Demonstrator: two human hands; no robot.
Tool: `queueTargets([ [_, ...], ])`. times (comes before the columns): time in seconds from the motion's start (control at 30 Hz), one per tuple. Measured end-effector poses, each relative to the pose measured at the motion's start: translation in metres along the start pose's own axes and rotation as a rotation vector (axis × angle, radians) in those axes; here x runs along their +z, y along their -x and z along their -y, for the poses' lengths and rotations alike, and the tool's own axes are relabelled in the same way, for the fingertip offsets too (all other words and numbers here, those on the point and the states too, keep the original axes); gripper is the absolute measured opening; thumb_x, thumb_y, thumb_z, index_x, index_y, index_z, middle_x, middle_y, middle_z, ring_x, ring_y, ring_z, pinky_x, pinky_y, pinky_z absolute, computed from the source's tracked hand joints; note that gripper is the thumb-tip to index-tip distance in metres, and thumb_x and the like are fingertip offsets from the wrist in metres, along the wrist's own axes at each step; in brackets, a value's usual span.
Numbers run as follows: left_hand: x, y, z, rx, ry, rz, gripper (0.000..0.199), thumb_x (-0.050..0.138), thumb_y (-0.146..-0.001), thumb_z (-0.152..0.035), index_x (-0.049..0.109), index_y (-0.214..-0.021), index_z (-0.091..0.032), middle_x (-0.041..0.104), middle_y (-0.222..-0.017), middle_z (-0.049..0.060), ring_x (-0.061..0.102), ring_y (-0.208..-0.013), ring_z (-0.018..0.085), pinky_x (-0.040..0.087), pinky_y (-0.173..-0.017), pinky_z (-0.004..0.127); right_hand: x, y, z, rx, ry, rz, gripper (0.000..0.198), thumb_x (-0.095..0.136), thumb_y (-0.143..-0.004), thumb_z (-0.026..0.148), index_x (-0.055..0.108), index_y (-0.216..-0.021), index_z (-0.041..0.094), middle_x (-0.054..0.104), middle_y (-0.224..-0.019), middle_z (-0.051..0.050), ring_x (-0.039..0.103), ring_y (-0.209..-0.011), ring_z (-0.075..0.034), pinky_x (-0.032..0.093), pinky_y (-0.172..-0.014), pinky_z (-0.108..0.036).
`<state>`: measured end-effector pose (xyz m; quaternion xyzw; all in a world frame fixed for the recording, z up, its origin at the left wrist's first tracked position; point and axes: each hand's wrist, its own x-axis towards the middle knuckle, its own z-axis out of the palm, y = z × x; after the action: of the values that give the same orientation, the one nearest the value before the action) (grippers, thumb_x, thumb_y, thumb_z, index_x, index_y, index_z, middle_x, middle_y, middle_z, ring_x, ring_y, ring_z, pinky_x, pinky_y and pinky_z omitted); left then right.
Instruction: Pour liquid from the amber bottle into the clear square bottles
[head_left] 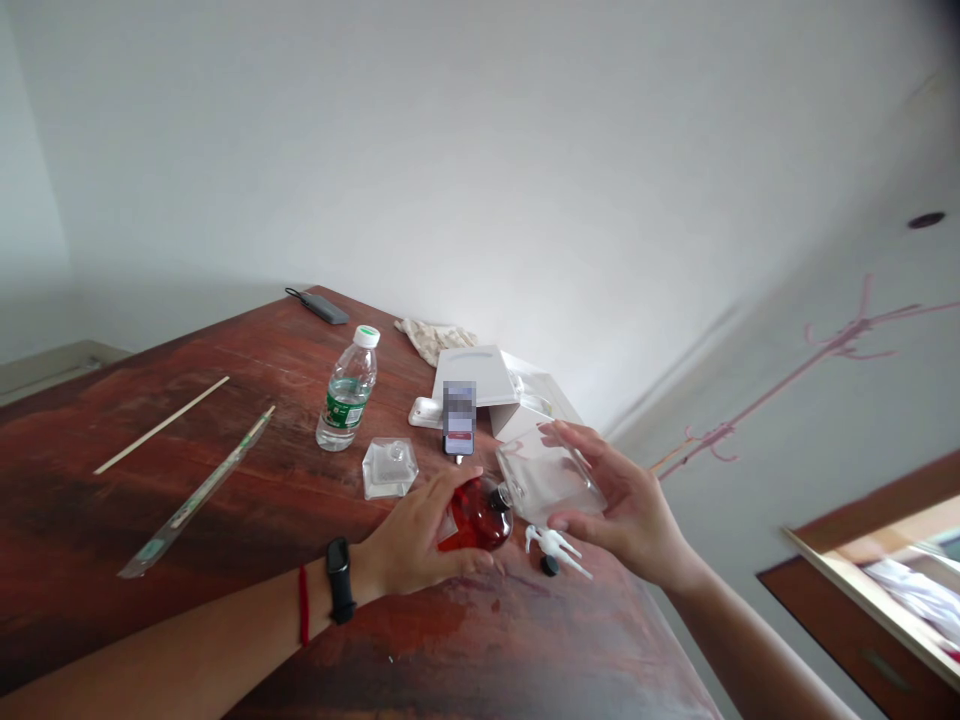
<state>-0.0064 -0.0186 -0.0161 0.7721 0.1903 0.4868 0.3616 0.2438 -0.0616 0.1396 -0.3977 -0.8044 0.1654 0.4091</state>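
Your left hand point(416, 535) gripped the red bottle point(486, 522); your right hand point(636, 508) pinched the clear bottle point(546, 482) beside it, seemingly unfilled.

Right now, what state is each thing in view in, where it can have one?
Red bottle: tilted, held in left hand; mouth unclear
Clear container: slanted, held in right hand
Water bottle: upright, capped
Phone: propped up, screen lit
Black cap: loose
Thin stick: lying unwrapped
Wrapped stick: lying, sleeve on
Wristband: worn, screen dark
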Motion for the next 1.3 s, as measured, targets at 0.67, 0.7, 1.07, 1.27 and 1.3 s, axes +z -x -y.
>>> queueTargets([
  [0.67, -0.001, -0.001, -0.002, -0.001, 0.004, 0.004, 0.087, 0.076, -0.094, -0.065, 0.039, -0.162, -0.025, 0.057, -0.157, 0.018, 0.057, -0.143, 0.039, 0.044, -0.122, 0.057, 0.017, 0.032, -0.029, 0.181, -0.271, -0.169, 0.084, 0.099, -0.076, 0.048, 0.06, -0.15, 0.042, 0.072, -0.141, -0.011, 0.073, -0.129, -0.036, 0.067, -0.101, -0.05],
  [0.7, -0.001, -0.001, -0.002, -0.003, 0.008, -0.004, 0.086, 0.076, -0.094, -0.065, 0.04, -0.162, -0.025, 0.057, -0.157, 0.018, 0.057, -0.143, 0.039, 0.043, -0.123, 0.057, 0.019, 0.034, -0.031, 0.197, -0.281, -0.167, 0.086, 0.099, -0.075, 0.047, 0.059, -0.151, 0.042, 0.072, -0.141, -0.011, 0.074, -0.129, -0.037, 0.067, -0.101, -0.051],
  [1.07, -0.004, -0.001, -0.001, -0.028, 0.001, -0.023, 0.082, 0.076, -0.095, -0.061, 0.041, -0.16, -0.026, 0.058, -0.156, 0.017, 0.057, -0.143, 0.038, 0.045, -0.122, 0.054, 0.044, 0.052, -0.064, 0.402, -0.491, -0.268, 0.084, 0.1, -0.072, 0.044, 0.061, -0.146, 0.036, 0.071, -0.142, -0.011, 0.074, -0.123, -0.04, 0.07, -0.088, -0.052],
  [1.27, -0.003, -0.002, -0.001, -0.049, 0.001, -0.056, 0.081, 0.074, -0.096, -0.064, 0.042, -0.16, -0.025, 0.059, -0.155, 0.018, 0.058, -0.141, 0.039, 0.044, -0.123, 0.056, 0.082, 0.035, -0.098, 0.418, -0.653, -0.381, 0.064, 0.089, -0.079, 0.054, 0.055, -0.13, 0.036, 0.07, -0.142, -0.011, 0.069, -0.131, -0.039, 0.06, -0.101, -0.057],
  [1.3, -0.003, -0.002, -0.001, -0.053, -0.002, -0.059, 0.081, 0.074, -0.096, -0.064, 0.042, -0.16, -0.026, 0.059, -0.155, 0.018, 0.058, -0.142, 0.039, 0.043, -0.124, 0.057, 0.087, 0.032, -0.102, 0.413, -0.649, -0.403, 0.062, 0.088, -0.078, 0.055, 0.054, -0.126, 0.036, 0.071, -0.139, -0.01, 0.068, -0.132, -0.039, 0.058, -0.105, -0.057],
])
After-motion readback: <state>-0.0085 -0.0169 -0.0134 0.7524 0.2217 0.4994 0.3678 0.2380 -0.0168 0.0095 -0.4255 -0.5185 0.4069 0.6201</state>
